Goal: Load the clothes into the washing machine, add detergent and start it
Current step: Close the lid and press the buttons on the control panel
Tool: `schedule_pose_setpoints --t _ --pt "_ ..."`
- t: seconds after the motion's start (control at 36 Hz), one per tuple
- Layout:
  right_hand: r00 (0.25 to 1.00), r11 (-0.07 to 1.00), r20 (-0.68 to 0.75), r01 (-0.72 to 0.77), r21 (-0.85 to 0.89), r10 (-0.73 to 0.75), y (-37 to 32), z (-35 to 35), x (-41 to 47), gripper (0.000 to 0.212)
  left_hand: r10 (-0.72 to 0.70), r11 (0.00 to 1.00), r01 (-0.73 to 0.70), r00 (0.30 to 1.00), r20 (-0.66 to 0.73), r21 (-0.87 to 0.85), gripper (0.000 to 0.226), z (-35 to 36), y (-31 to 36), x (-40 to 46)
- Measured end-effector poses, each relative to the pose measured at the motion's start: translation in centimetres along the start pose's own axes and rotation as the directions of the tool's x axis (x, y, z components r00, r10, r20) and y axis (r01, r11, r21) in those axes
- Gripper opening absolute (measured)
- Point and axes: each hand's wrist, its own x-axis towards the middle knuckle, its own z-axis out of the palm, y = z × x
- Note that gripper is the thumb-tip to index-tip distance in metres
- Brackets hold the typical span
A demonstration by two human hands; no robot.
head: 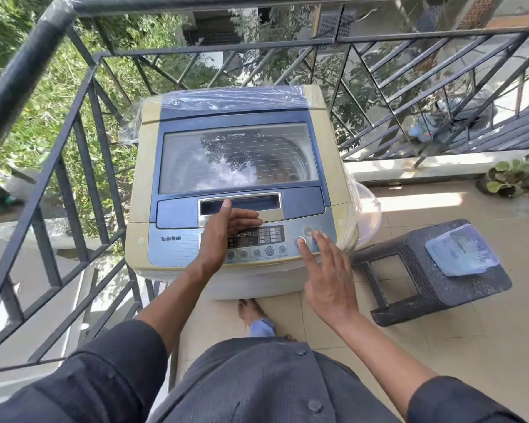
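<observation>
Hovering: two hands, left (223, 233) and right (327, 270), fingers spread, over one washing machine (235, 178); one stool (425, 270).

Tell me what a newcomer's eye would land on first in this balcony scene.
First comes the washing machine in the middle, its glass lid closed and mirroring sky and leaves. Next, the two hands over its front: the left hand reaches toward the lid handle, and the right hand has a fingertip at a round button on the control panel. At right, a dark stool lies tipped on the floor.
</observation>
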Motion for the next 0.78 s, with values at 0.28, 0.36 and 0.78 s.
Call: schedule_pose_setpoints --t 0.28,0.36,0.78 --pt "1.0 0.999 0.009 0.009 -0.043 -0.009 -0.2 0.1 -0.3 0.092 0.016 1.0 -0.015 0.999 -0.029 0.005 0.084 0.3 0.1 -0.1" --pt "1.0 0.999 0.007 0.018 -0.04 -0.018 0.0 0.4 -0.4 0.096 0.008 1.0 -0.007 0.999 -0.039 0.003 0.081 0.4 0.2 -0.2" --pt "1.0 0.998 0.017 0.011 -0.063 -0.01 -0.1 1.5 -0.5 0.093 -0.017 1.0 0.017 0.999 -0.049 0.005 0.079 0.4 0.3 -0.3"
